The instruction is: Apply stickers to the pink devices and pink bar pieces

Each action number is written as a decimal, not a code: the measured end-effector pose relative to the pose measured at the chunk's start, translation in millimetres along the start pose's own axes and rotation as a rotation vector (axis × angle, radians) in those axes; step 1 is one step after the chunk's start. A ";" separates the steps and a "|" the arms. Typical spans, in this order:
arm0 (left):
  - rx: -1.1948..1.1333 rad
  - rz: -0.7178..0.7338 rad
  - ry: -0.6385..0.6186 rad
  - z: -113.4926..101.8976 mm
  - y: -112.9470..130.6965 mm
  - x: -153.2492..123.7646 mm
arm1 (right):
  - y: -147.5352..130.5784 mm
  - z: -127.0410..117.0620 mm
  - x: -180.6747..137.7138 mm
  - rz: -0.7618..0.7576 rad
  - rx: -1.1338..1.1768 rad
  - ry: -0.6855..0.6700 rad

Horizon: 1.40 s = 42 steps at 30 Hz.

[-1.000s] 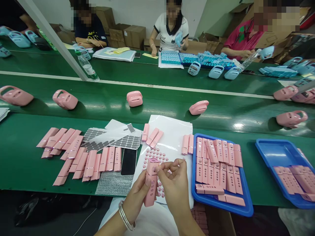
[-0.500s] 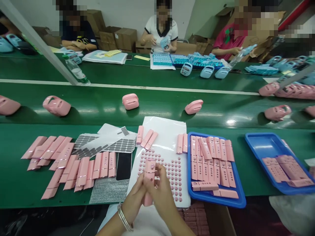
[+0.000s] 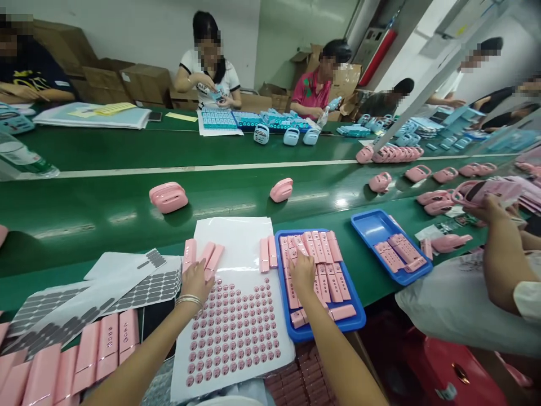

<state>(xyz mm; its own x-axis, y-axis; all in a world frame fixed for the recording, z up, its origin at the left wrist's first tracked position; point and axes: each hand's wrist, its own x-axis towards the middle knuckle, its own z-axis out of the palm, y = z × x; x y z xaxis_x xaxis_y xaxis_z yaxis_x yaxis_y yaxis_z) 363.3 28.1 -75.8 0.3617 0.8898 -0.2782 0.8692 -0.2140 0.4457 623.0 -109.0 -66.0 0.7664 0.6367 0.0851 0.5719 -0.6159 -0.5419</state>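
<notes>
My left hand (image 3: 196, 285), wearing silver bangles, bends its fingers over the lower ends of several small pink plastic cases (image 3: 214, 260) at the upper left of the sticker sheet. It appears to grip one of them. My right hand (image 3: 303, 274) is inside the near blue tray (image 3: 359, 317). Its fingers are closed on a pink case (image 3: 300, 245) lying slanted over the rows; the fingertips are partly hidden. Round pink stickers (image 3: 232, 332) cover the lower part of the white sheet (image 3: 234, 242) between my hands.
More pink cases (image 3: 88, 355) lie left beside grey-patterned label sheets (image 3: 139, 287) and a dark phone (image 3: 154, 324). A second blue tray (image 3: 367, 223) stands right, near a co-worker's arm (image 3: 502, 254). Pink handled housings (image 3: 168, 197) sit on the green belt (image 3: 228, 197). Co-workers sit opposite.
My hands have parted from in front of me, where both held a pink case. The left has reached to the loose cases, the right into the tray. The view has swung right.
</notes>
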 end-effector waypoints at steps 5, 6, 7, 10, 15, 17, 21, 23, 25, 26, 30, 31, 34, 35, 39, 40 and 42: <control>0.167 -0.065 0.014 4.4 7.9 29.9 | 11.9 13.5 25.6 -0.063 -0.141 0.048; 0.184 -0.077 0.014 5.4 8.7 31.2 | 12.0 15.9 30.1 -0.057 -0.156 0.051; 0.195 -0.085 0.014 6.2 8.9 31.7 | 11.7 18.1 35.0 -0.045 -0.169 0.056; 0.184 -0.096 -0.003 9.2 4.8 29.4 | 9.3 22.0 52.0 0.023 -0.189 0.080; 0.071 -0.119 0.002 15.9 -8.2 21.7 | -5.7 11.1 73.0 0.122 -0.125 0.126; -0.007 -0.139 0.019 15.9 -11.8 17.6 | -18.0 3.6 63.9 0.105 -0.049 0.136; -0.224 -0.203 0.079 3.7 -20.5 -2.8 | -46.5 10.2 -5.9 -0.054 0.175 -0.008; -0.343 -0.254 0.111 -6.7 -29.2 -23.1 | -56.4 28.7 -53.6 -0.106 0.271 -0.150; -0.453 -0.306 0.137 -16.1 -40.0 -49.6 | -61.5 52.2 -92.7 -0.103 0.328 -0.212; -0.490 -0.326 0.148 -19.6 -45.2 -64.4 | -62.8 63.6 -106.2 -0.092 0.345 -0.223; -0.893 -0.475 0.165 -25.0 -54.8 -122.5 | -68.1 95.8 -122.4 -0.050 0.362 -0.229; -1.060 -0.536 0.166 -25.4 -53.6 -134.5 | -70.5 100.0 -121.1 -0.049 0.361 -0.237; -1.446 -0.679 0.155 -29.0 -44.8 -161.4 | -79.0 106.8 -117.0 -0.041 0.349 -0.257; -1.514 -0.691 0.145 -31.4 -41.4 -167.5 | -81.6 107.7 -116.1 -0.027 0.342 -0.258; -1.713 -0.675 0.083 -45.4 -32.1 -183.1 | -87.5 108.3 -112.0 0.071 0.332 -0.273; -1.755 -0.666 0.063 -49.2 -31.0 -185.7 | -88.1 107.9 -110.2 0.098 0.337 -0.284; -1.830 -0.633 0.013 -56.4 -29.8 -189.5 | -89.0 106.7 -106.2 0.148 0.353 -0.312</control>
<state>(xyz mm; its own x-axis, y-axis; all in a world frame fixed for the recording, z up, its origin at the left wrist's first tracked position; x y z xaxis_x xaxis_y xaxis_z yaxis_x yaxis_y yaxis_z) 249.8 -111.4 11.6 0.1757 0.6616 -0.7290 -0.5019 0.6972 0.5118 459.5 -72.3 -116.0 0.6767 0.6962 -0.2394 0.2881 -0.5497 -0.7841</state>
